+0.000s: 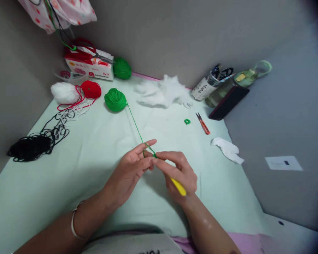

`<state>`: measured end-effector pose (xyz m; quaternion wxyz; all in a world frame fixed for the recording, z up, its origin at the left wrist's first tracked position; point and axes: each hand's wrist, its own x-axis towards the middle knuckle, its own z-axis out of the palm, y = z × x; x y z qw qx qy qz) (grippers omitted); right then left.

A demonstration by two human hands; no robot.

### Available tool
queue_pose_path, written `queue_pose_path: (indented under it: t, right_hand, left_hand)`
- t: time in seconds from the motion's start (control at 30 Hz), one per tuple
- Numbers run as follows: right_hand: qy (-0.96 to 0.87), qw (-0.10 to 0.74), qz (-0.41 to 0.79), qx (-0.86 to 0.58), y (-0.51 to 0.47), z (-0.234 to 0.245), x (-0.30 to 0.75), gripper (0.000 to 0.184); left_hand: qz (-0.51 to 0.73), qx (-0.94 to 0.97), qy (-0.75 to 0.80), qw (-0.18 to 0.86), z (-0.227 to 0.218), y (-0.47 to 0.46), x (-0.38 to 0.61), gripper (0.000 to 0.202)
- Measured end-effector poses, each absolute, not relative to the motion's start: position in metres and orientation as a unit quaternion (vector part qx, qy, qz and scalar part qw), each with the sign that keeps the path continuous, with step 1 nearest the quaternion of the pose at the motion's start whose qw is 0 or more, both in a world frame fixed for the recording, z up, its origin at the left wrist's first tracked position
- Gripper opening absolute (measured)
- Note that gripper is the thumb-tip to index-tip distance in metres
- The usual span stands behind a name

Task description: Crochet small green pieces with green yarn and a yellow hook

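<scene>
Between my fingertips is a small piece of green crochet work (pixel 155 155), mostly hidden by them. My left hand (pixel 135 160) pinches it with the thumb, and green yarn (pixel 135 124) passes over its raised index finger. That strand runs taut back to a green yarn ball (pixel 115 100). My right hand (pixel 178 173) is closed round a crochet hook with a yellow handle (pixel 178 186), whose end sticks out below the palm. The hook's tip is at the green work, too small to make out.
White stuffing (pixel 165 91) lies at the back, with orange thread snips (pixel 202 124) and a small green ring (pixel 187 121) to the right. Black yarn (pixel 30 147), white yarn (pixel 65 93) and red yarn (pixel 91 89) sit left. A phone (pixel 229 103) leans by a bottle (pixel 245 77).
</scene>
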<state>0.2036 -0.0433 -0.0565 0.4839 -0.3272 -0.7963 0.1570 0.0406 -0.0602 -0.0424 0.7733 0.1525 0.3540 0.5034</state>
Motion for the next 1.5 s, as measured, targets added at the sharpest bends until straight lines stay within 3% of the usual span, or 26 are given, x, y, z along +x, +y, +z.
queue_pose_path:
  t: [0.2,0.9,1.1,1.33,1.5]
  right_hand:
    - [-0.687,0.531,0.357,-0.345,-0.038,-0.048,0.198,0.028]
    - [-0.494,0.543,0.598,-0.323,-0.035,-0.04,0.2,0.02]
    - [-0.614,0.544,0.429,-0.376,-0.037,-0.046,0.194,0.015]
    - [-0.645,0.533,0.414,-0.358,-0.039,-0.047,0.196,0.022]
    - [-0.786,0.465,0.184,-0.363,-0.048,-0.052,0.198,0.037]
  left_hand:
    - [0.517,0.174,0.369,0.752,-0.043,-0.058,0.038,0.053]
    - [0.532,0.23,0.401,0.71,-0.045,-0.06,0.038,0.039]
    - [0.542,0.264,0.395,0.693,-0.05,-0.065,0.045,0.035]
    - [0.541,0.244,0.424,0.684,-0.05,-0.062,0.043,0.035]
    - [0.523,0.181,0.389,0.736,-0.05,-0.062,0.046,0.043]
